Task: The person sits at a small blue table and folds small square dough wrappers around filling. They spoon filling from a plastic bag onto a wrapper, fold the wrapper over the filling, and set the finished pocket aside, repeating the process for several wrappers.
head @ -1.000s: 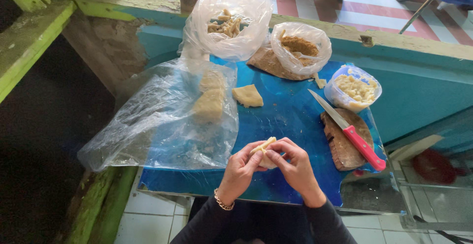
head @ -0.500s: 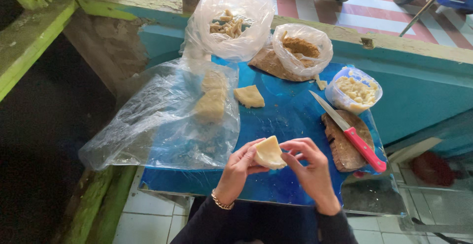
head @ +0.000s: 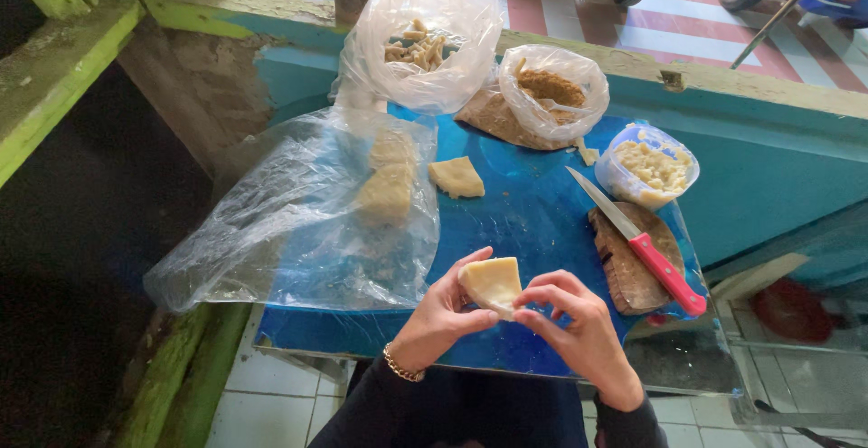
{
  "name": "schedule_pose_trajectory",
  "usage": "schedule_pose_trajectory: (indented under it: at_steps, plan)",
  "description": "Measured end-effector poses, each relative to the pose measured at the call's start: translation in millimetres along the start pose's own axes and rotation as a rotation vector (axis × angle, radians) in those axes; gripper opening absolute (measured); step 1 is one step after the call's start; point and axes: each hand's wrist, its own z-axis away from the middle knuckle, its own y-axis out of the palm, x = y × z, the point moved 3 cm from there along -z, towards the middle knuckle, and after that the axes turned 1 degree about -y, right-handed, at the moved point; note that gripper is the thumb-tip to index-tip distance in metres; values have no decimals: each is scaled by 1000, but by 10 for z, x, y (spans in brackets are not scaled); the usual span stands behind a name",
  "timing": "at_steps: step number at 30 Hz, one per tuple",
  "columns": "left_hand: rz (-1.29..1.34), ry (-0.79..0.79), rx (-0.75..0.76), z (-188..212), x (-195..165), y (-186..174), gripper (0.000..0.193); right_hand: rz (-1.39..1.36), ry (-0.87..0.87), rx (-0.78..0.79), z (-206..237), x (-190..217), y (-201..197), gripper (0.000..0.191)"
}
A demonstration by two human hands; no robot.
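Bare blue tabletop (head: pixel 533 222) between plastic sheet (head: pixel 298 222) and knife (head: pixel 637 240)

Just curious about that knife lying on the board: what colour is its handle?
The knife handle is bright pinkish-red, clearest in the head view.

The pale dough piece (head: pixel 493 283) now lies open and flat between the left hand (head: pixel 443 314) and the right hand (head: pixel 579 326); a second ago it sits folded and pinched narrow. The right hand's fingers now spread wider along its lower edge.
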Motion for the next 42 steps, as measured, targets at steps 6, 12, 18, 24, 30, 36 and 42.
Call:
schedule_pose_trajectory:
  at_steps: [6,12,18,24,30,36,42]
  plan:
    - [-79,-10,-62,-15,49,-31,86,147,-26,-26,-45,70,45,16]
    - [-99,10,-69,-18,81,-62,84,152,-100,-48,-86,157,64,18]
    - [-100,9,-61,-16,78,-63,84,106,-50,6,-117,83,96,12]
    - [-128,5,-74,-10,42,-15,86,-46,85,73,-152,-84,164,12]
    - [-230,42,-153,-7,33,-11,71,-100,165,75,-108,-313,250,10]
    - [-219,92,-198,-21,62,-69,59,-469,294,96,-168,-523,373,11]
    - [-272,113,-308,-25,103,-59,42,-23,167,-47,-206,-120,288,27]
